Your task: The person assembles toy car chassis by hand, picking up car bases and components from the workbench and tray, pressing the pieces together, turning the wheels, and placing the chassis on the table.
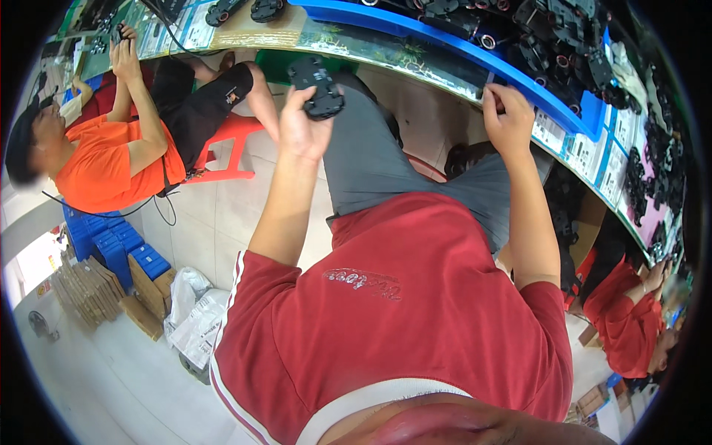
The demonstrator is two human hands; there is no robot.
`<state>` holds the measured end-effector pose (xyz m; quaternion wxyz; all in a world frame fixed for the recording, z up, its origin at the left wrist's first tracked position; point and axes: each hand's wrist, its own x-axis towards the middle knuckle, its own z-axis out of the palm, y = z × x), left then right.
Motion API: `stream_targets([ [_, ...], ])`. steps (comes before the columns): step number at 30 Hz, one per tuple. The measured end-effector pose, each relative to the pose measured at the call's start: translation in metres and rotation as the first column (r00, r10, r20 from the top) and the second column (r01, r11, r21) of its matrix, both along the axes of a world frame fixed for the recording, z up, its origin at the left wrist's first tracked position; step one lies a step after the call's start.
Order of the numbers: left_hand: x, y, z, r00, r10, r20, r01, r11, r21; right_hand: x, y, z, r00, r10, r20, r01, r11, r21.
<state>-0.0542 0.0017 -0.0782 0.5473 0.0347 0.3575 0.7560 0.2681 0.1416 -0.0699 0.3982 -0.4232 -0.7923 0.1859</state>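
Note:
My left hand (305, 130) is raised over my left thigh, closed round a black plastic housing (317, 87). The housing is oblong with rounded corners and an uneven, detailed face turned up. Farther right, my right hand (509, 117) is curled at the table's front edge, beside the blue tray (415, 28). Its fingertips are tucked in, and whatever they may hold is hidden. Behind it the tray carries many black plastic parts (530, 63), some with copper-coloured rings.
The table (393, 55) curves across the top, with similar black housings (265, 9) at its back left. Beyond my left arm, a person in orange (111, 163) sits on a red stool (230, 148). Another person in red (627, 319) works at right. Blue boxes (115, 248) and cardboard (85, 293) stand lower left.

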Motion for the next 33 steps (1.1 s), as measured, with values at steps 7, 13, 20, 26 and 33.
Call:
stream_targets([
  [7,-0.093,0.009,0.044,0.872,0.126,-0.474,-0.141,0.990,0.004,0.002,0.003,-0.004,0.996,0.057,0.075,-0.061,0.997,0.049],
  [13,-0.234,0.086,0.038,0.671,0.203,-0.714,-0.322,0.946,-0.034,-0.002,0.006,-0.007,0.984,0.027,0.176,-0.055,0.986,0.156],
  [20,-0.374,0.205,0.025,0.636,0.218,-0.740,-0.493,0.853,-0.173,-0.003,0.002,-0.006,0.975,-0.017,0.220,-0.015,0.990,0.142],
  [26,-0.424,0.271,0.006,0.624,0.168,-0.764,-0.564,0.773,-0.291,-0.004,-0.002,-0.007,0.970,-0.045,0.240,0.019,0.994,0.111],
  [33,-0.441,0.314,-0.001,0.670,-0.031,-0.741,-0.505,0.713,-0.486,-0.008,-0.001,-0.001,0.959,-0.071,0.275,0.041,0.993,0.114],
])
